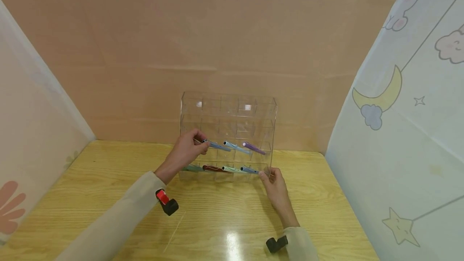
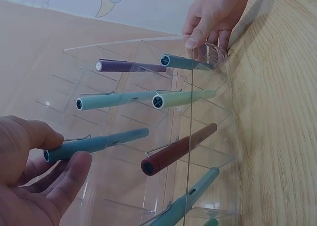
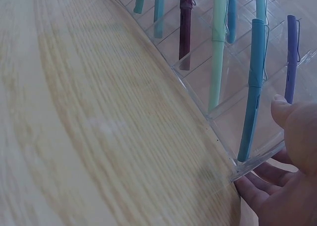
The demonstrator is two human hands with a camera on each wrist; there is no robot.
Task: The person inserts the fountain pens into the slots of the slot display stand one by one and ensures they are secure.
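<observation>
A clear tiered rack (image 1: 228, 123) stands on the table, its rows split into small compartments. My left hand (image 1: 185, 148) pinches the capped end of a blue pen (image 2: 106, 142) between thumb and fingers; the pen's other end lies within the second row from the bottom. Further right in that row lean a light blue pen (image 1: 236, 147) and a purple pen (image 1: 254, 148). Along the bottom row lie a teal-green pen (image 1: 193, 168), a dark red pen (image 2: 171, 155), a pale green pen (image 3: 217, 62) and another blue pen (image 3: 254, 87). My right hand (image 1: 278, 190) grips the rack's lower right corner.
The wood-grain table (image 1: 217, 220) extends in front of the rack. Behind it rises a tan backdrop (image 1: 232, 43). Pale printed sheets flank both sides, the right sheet (image 1: 409, 140) showing a moon and stars.
</observation>
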